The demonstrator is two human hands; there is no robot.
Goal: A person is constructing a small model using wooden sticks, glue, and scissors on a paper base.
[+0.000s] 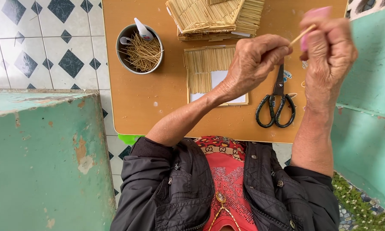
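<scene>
My left hand (252, 62) pinches one end of a thin wooden stick (302, 34) above the table. My right hand (329, 55) is closed around a small pink object (313, 15) and meets the stick's other end. Below my left hand lies a white card (220, 81) partly covered with a row of glued sticks (207, 64). Black-handled scissors (278, 105) rest on the brown table (158, 107) between my wrists.
A metal tin (140, 48) full of loose sticks and a white tube stands at the table's left. Finished stick panels (216, 17) are stacked at the far edge. Green painted walls flank both sides, over a tiled floor (38, 42).
</scene>
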